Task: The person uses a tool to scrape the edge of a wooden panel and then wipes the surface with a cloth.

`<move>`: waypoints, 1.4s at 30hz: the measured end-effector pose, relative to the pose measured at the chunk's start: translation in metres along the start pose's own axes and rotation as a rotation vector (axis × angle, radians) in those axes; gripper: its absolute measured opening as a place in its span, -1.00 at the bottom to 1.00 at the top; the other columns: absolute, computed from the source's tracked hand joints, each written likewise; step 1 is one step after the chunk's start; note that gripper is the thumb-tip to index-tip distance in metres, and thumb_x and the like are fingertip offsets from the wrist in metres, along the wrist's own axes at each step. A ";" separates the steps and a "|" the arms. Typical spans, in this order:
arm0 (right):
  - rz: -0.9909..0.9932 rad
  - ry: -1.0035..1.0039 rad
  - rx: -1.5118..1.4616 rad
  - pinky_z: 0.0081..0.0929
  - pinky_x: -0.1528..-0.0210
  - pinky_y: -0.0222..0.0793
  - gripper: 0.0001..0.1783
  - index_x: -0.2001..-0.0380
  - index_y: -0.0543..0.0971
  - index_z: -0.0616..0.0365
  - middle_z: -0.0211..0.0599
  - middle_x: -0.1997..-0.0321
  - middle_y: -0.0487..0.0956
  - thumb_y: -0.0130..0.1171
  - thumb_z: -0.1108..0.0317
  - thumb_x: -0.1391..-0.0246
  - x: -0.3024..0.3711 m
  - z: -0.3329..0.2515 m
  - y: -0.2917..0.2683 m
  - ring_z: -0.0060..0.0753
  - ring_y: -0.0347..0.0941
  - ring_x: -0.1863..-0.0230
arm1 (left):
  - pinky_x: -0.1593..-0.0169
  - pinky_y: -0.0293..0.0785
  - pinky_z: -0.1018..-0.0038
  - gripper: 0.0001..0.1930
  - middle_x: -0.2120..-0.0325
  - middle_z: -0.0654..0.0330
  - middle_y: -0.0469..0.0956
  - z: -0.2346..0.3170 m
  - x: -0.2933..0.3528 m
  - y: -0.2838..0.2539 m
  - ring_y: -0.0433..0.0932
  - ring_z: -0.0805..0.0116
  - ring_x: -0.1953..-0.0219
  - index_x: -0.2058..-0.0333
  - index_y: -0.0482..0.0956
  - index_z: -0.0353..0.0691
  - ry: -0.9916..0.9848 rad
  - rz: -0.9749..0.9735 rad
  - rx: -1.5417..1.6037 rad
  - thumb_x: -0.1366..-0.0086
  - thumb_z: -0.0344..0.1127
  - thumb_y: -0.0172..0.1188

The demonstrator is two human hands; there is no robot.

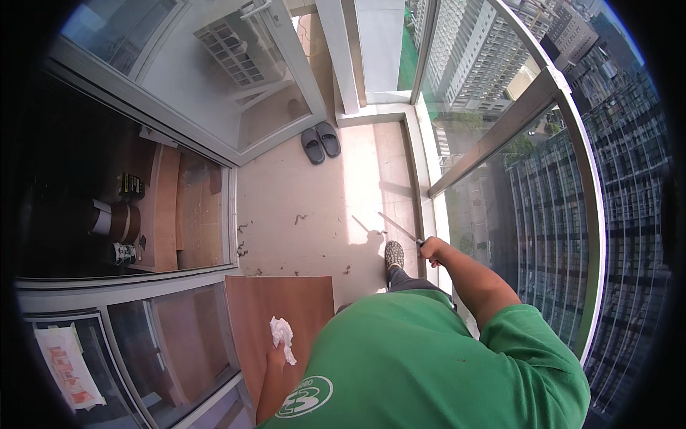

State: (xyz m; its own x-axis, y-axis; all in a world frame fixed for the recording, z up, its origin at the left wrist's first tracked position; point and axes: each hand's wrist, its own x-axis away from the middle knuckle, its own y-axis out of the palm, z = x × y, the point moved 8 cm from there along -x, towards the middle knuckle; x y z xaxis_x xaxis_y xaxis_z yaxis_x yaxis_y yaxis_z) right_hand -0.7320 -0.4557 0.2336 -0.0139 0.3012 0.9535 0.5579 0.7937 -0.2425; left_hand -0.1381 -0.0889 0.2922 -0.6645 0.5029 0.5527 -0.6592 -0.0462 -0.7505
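Observation:
A crumpled white tissue or cloth (281, 333) is bunched in my left hand (274, 357), which is closed around it over a reddish-brown board (257, 304). Out to the right, my right hand (431, 250) grips the dark handle of a long thin metal rod (397, 224). I cannot make out exactly what kind of tool it is. Its tip points forward and left, over the sunlit tiles. My patterned shoe (394, 254) stands just left of that hand. Several dark, curled scraps (301, 219) lie scattered across the pale tiled floor (286, 186).
Grey slippers (320, 143) sit by an open glass door (275, 107) at the far end. A low ledge and metal-framed windows (500, 146) run along the right, high above the street. On the left, a window opening (232, 214) shows a dim room holding several objects.

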 end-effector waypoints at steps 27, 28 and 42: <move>0.268 0.050 0.146 -0.31 0.63 0.34 -0.80 0.41 0.53 0.26 -0.11 0.60 0.52 0.26 0.34 -0.15 -0.009 -0.372 -0.203 -0.22 0.44 0.68 | 0.00 0.50 0.11 -0.60 0.14 -0.10 0.62 0.247 -0.322 -0.133 0.59 -0.08 0.07 0.05 0.56 -0.28 0.027 0.272 0.574 -0.35 -0.06 0.10; 0.250 0.035 0.188 -0.31 0.63 0.33 -0.80 0.41 0.52 0.25 -0.12 0.60 0.52 0.25 0.34 -0.15 -0.021 -0.390 -0.206 -0.23 0.44 0.68 | -0.01 0.50 0.11 -0.61 0.13 -0.09 0.62 0.266 -0.320 -0.141 0.59 -0.06 0.06 0.03 0.56 -0.27 0.064 0.286 0.294 -0.35 -0.08 0.11; -0.041 -0.300 0.735 -0.32 0.65 0.37 -0.80 0.28 0.57 0.22 -0.18 0.57 0.57 0.32 0.35 -0.10 -0.144 -0.702 -0.157 -0.28 0.50 0.65 | -0.04 0.54 0.18 -0.57 0.20 -0.15 0.66 0.141 -0.237 -0.048 0.63 -0.03 0.06 0.16 0.65 -0.28 -0.712 0.131 0.179 -0.11 -0.06 0.24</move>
State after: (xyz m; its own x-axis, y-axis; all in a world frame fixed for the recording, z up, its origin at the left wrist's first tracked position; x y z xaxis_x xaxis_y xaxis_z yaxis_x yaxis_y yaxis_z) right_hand -0.2353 -0.9946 0.2604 -0.3038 0.3110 0.9005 -0.1371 0.9211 -0.3644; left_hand 0.0017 -0.3274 0.2482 -0.7689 -0.1945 0.6090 -0.5655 -0.2374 -0.7898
